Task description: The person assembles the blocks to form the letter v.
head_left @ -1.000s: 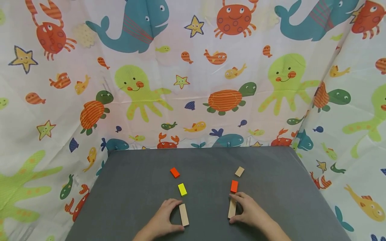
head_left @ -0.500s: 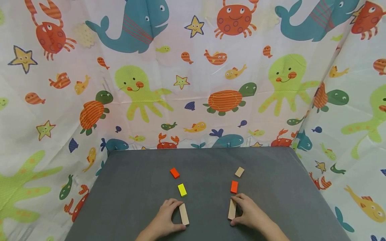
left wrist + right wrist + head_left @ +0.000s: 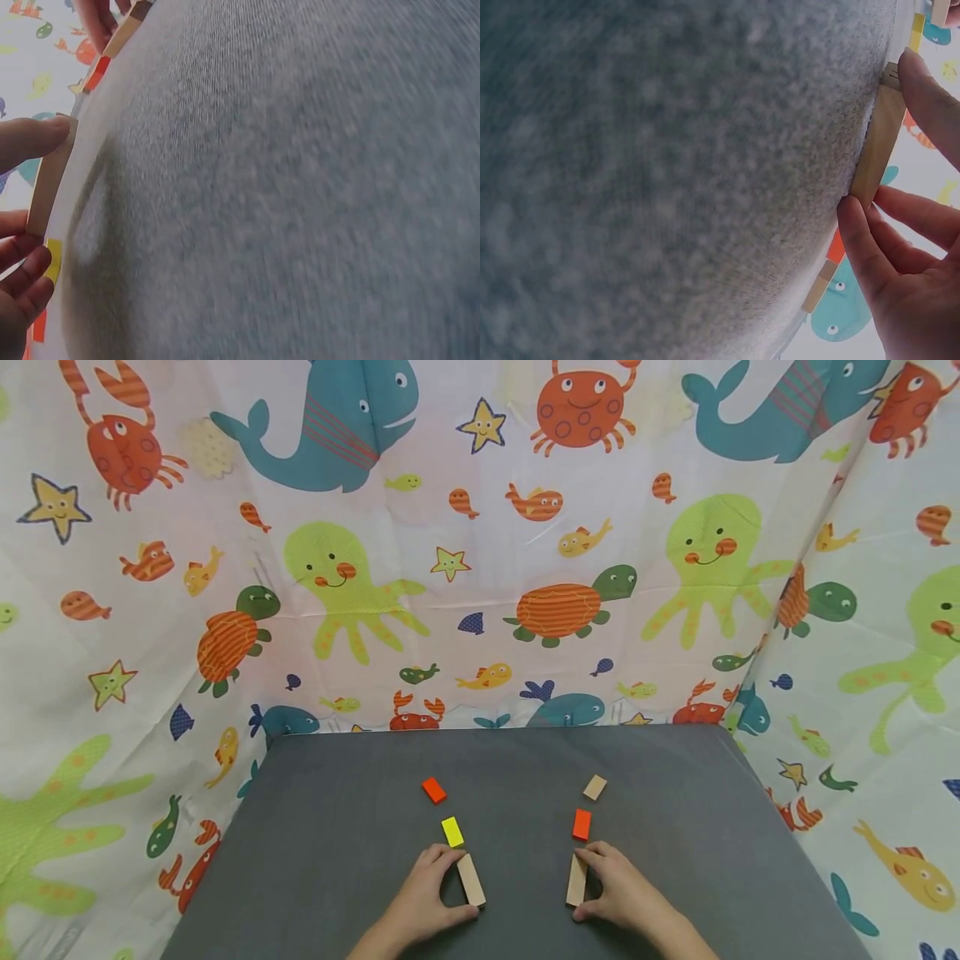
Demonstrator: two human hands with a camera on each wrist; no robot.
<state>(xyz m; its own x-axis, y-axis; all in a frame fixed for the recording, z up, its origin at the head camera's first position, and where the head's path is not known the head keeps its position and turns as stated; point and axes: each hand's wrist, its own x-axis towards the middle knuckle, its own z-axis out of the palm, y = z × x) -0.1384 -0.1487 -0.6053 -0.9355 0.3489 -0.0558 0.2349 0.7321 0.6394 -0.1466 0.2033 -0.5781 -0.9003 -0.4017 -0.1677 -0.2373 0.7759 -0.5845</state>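
My left hand (image 3: 427,893) pinches a long plain wooden block (image 3: 471,881) by its two ends, thumb at the near end and fingers at the far end. In the left wrist view that block (image 3: 51,178) looks slightly raised off the cloth. A second long wooden block (image 3: 577,881) lies on the grey cloth, held end to end between the thumb and fingers of my right hand (image 3: 622,889). A yellow block (image 3: 452,832) is just beyond my left fingertips. Just past the right fingertips lies a red-orange block (image 3: 582,824).
Farther back on the grey table (image 3: 510,777) are another red-orange block (image 3: 433,790) on the left and a short plain wooden block (image 3: 595,787) on the right. A curtain (image 3: 450,610) printed with sea animals hangs behind the table and along its sides.
My left hand has moved a little to the right and away from me, carrying its wooden block. The right hand has shifted its fingers only slightly, and its block stays in place.
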